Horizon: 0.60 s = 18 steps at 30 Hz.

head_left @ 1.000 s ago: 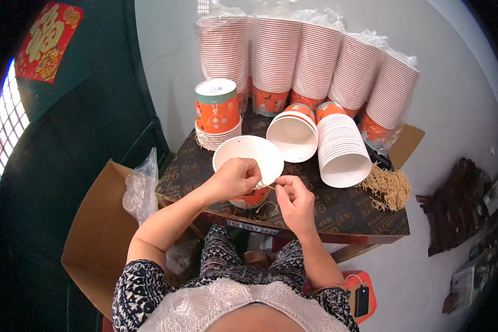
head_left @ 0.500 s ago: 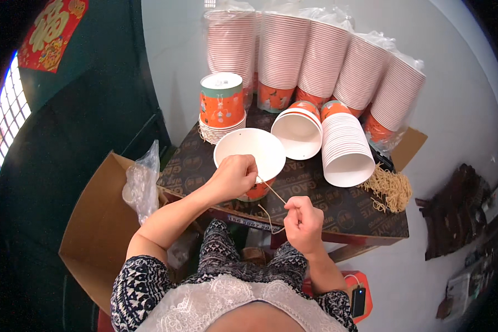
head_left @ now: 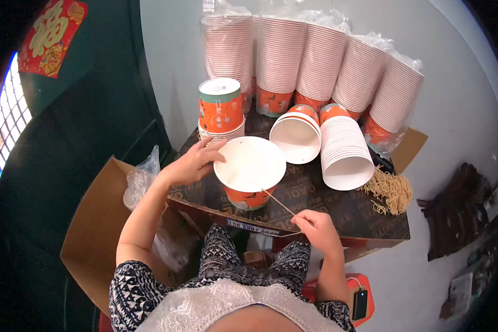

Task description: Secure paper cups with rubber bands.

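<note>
An orange paper bucket [head_left: 248, 198] with a white inside stands upright near the table's front edge. My left hand [head_left: 192, 161] rests its spread fingers against the bucket's left rim. A tan cord [head_left: 279, 203] runs taut from the bucket's near rim to my right hand [head_left: 316, 228], whose fingers pinch it. The loose end of the cord hangs below, along the table edge. Behind my left hand, an upside-down stack of orange and green buckets [head_left: 221, 113] stands on the table.
Two nested stacks lie on their sides, a short one [head_left: 296, 138] and a longer one [head_left: 347, 152]. A heap of tan cords [head_left: 390, 191] lies at the table's right. Tall bagged bucket stacks [head_left: 281, 55] line the wall. An open cardboard box [head_left: 94, 232] stands at left.
My left hand has let go near the cord at the bucket's near rim and moved left, its fingers spreading at the left rim. My right hand has shifted slightly right and down, keeping the cord pinched.
</note>
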Available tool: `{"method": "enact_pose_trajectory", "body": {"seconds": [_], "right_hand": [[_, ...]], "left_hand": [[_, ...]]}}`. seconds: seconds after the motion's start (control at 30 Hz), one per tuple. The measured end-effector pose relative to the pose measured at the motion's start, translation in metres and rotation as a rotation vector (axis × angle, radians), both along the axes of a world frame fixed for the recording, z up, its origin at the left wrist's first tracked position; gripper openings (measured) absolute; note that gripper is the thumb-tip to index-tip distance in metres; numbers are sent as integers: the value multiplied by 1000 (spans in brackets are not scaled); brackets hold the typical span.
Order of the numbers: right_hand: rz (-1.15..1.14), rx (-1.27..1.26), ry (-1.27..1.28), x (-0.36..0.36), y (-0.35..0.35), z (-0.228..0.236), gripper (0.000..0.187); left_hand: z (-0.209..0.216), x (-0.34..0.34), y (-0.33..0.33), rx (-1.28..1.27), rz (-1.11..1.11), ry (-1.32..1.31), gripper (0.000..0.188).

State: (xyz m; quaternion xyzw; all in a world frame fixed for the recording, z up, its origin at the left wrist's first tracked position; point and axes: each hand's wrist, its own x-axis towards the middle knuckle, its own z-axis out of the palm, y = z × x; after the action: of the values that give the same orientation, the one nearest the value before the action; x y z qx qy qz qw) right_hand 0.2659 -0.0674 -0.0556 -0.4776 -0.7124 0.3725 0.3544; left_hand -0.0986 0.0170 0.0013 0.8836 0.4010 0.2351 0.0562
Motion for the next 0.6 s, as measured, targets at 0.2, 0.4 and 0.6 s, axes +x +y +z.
{"method": "enact_pose_trajectory", "body": {"seconds": [0.2, 0.4, 0.6], "right_hand": [[82, -42, 390, 1, -15, 13, 17], [154, -69, 505, -31, -24, 36, 16], [279, 145, 469, -78, -14, 52, 18]], "left_hand": [[2, 27, -34, 267, 128, 38, 18], [-20, 111, -35, 424, 199, 4, 22], [-40, 168, -11, 419, 387, 28, 13]]}}
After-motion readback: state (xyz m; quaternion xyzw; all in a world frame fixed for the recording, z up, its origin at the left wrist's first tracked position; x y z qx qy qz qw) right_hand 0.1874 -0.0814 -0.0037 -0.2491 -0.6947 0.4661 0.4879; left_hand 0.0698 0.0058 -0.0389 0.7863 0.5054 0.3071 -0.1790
